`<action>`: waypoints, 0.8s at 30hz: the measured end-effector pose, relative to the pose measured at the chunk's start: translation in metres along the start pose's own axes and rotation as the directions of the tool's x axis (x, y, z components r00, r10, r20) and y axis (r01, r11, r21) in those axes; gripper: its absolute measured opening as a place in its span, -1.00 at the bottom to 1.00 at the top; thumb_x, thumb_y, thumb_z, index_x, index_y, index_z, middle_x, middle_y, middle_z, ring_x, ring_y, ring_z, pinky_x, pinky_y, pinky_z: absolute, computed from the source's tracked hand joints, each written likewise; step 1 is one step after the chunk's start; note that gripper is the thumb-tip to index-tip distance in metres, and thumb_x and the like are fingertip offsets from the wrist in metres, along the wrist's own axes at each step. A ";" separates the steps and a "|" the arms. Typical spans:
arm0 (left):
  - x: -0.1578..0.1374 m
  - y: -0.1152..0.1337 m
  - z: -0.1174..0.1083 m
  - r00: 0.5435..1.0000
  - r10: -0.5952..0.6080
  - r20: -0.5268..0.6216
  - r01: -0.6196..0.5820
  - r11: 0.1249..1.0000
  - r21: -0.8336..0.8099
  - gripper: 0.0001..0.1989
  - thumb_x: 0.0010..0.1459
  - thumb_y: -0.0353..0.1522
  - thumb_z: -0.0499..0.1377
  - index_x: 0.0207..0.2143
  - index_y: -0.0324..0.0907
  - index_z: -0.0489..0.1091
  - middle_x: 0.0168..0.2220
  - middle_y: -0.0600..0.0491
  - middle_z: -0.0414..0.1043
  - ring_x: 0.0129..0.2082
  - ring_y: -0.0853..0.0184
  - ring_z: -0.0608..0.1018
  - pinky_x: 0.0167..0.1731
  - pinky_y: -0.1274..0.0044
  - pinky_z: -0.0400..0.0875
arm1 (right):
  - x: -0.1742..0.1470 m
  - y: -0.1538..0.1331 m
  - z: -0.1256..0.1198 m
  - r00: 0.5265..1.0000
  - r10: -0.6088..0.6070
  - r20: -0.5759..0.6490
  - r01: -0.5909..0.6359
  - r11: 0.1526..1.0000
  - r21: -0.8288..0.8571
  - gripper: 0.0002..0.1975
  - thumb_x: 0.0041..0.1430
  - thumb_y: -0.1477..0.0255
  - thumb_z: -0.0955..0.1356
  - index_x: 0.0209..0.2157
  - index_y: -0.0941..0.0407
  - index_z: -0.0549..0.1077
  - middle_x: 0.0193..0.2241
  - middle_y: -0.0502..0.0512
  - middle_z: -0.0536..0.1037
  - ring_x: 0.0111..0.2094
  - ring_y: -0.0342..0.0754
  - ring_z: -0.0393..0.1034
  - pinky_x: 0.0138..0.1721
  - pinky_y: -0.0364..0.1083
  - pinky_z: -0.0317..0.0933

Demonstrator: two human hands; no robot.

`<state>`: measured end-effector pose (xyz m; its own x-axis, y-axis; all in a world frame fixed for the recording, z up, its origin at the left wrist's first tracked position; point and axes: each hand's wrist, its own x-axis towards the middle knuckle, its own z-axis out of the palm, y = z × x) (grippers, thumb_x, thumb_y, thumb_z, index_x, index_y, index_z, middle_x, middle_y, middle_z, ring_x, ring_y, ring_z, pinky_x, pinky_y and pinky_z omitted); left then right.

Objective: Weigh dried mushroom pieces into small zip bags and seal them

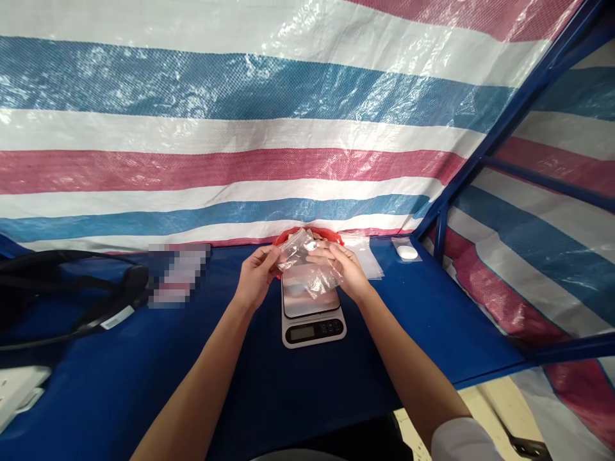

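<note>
Above a white kitchen scale (314,330) with a shiny weighing plate, both hands hold up a clear plastic bag (314,272). My left hand (257,272) pinches the bag's left edge between thumb and fingers. At the opposite side, my right hand (343,266) has its fingers bent on the bag, some of them seen behind the film. The bag looks crinkled, and I make out nothing inside it. Just behind the hands shows the rim of a red bag or basket (331,234), its contents mostly hidden.
Flat clear bags (368,256) lie right of the scale, near a small bag with a white oval item (407,253). A black strapped device (115,294) and a white power strip (22,394) occupy the left. Striped sheeting (230,169) and a blue frame (480,150) enclose the blue table (413,320).
</note>
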<state>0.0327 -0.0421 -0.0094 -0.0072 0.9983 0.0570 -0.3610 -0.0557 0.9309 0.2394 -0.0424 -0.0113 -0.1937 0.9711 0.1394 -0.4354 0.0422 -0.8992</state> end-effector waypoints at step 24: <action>0.054 0.027 -0.045 0.970 0.119 0.213 -0.227 0.760 0.609 -0.64 0.02 -0.06 0.35 -0.33 -0.16 0.59 -0.44 0.03 0.56 -0.43 0.28 0.53 -0.30 0.46 0.45 | 0.071 0.010 0.013 0.967 -0.013 0.253 0.164 0.795 -0.584 -0.79 0.12 0.23 0.47 -0.27 0.03 0.67 -0.36 0.01 0.68 -0.38 -0.07 0.56 -0.39 -0.13 0.40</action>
<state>-0.0195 0.0109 0.0020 0.1485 0.9587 0.2425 0.2955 -0.2770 0.9143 0.2096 0.0241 -0.0053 -0.4044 0.8792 0.2520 0.1356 0.3301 -0.9341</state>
